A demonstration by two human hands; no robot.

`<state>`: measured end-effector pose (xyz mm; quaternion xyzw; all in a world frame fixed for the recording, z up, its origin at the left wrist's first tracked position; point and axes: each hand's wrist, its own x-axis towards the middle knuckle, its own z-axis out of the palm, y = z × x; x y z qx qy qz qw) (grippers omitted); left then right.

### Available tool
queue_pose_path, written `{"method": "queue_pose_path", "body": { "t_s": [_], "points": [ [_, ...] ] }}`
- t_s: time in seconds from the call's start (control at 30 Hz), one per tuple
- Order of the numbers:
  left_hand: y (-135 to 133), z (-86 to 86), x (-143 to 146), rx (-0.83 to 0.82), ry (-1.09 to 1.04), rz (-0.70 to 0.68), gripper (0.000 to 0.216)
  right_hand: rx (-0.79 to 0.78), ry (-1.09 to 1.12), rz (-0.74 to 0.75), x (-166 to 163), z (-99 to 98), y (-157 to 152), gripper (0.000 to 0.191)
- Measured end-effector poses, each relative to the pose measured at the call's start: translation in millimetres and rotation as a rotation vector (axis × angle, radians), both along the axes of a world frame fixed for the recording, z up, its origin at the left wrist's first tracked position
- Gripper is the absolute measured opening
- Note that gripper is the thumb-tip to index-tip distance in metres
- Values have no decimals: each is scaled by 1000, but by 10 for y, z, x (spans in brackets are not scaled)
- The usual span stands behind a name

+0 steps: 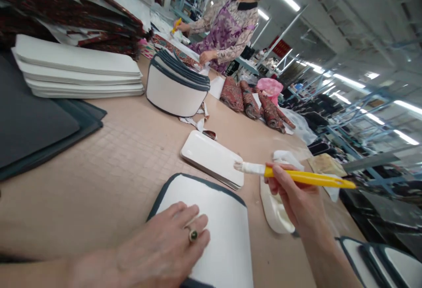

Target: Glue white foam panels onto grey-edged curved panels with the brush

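Here's the right hand, grip closed round the yellow brush, while the left hand, gripping nothing, lies flat on the dark-edged panel, seemingly steadying it on the counter.

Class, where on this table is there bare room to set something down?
Widest: the tabletop between the dark sheets and the white-faced panel under the left hand. Smaller: between the slim white piece and patterned rolls. Crowded: the far side, where white slabs sit close beside curved panels.
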<state>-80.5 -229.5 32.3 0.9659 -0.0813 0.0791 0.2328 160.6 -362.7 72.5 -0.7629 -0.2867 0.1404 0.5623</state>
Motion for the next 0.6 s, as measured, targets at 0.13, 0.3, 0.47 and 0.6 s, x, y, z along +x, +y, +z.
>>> {"method": "queue_pose_path", "body": {
  "t_s": [0.13,0.3,0.47,0.6],
  "points": [
    [-138,-38,-114,60,-43,16,41,-7,1,31,-418,-94,103,22],
    [-166,-159,-79,35,0,9,43,-160,-70,132,-769,-197,324,19],
    [-198,-186,-86,-38,33,41,43,-279,-77,281,-840,-291,540,20],
    [-165,-153,-124,-65,31,32,43,-269,-36,326,-848,-384,637,20]
  ]
}}
